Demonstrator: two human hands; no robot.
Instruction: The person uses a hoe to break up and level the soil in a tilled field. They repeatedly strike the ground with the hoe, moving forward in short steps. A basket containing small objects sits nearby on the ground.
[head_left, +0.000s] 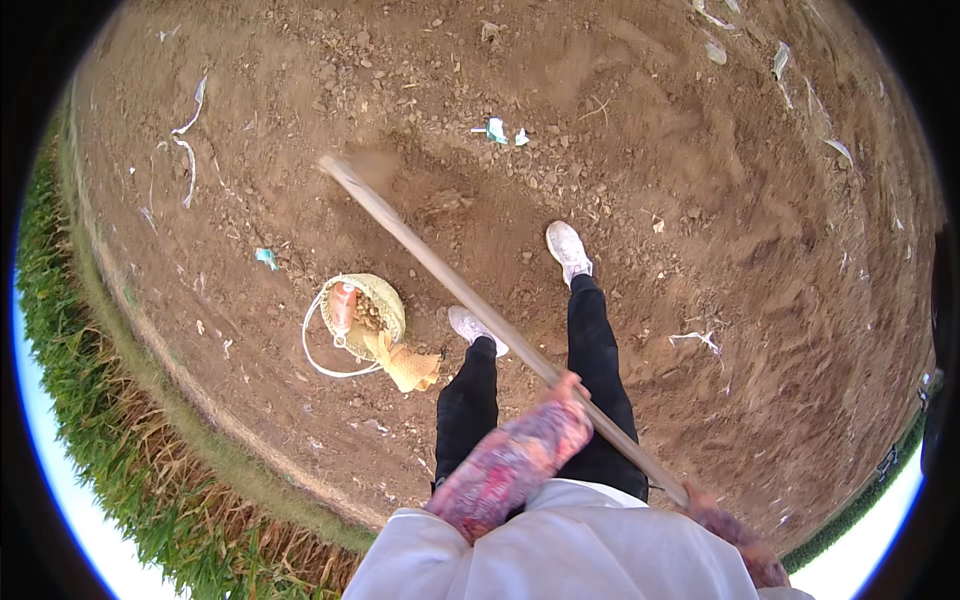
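A long wooden tool handle (450, 277) slants across the view, from beside my right hip to the soil ahead on the left. My left hand (568, 388) is closed around the shaft in front of my thighs, below a patterned pink and purple sleeve. Near its upper end, by my right side, my right hand (699, 496) grips the same shaft and is partly hidden by its sleeve. The far end is blurred, and I cannot tell what tool head is there. Dust hangs over loosened brown soil (442, 199) beside that end.
A woven basket (391, 300) with a white cord handle stands left of my feet. It holds an orange-labelled bottle (343, 306), small brown lumps and a yellow cloth (409, 365) hanging over its rim. Plastic scraps (495, 130) litter the soil. Tall green plants (82, 390) border the left.
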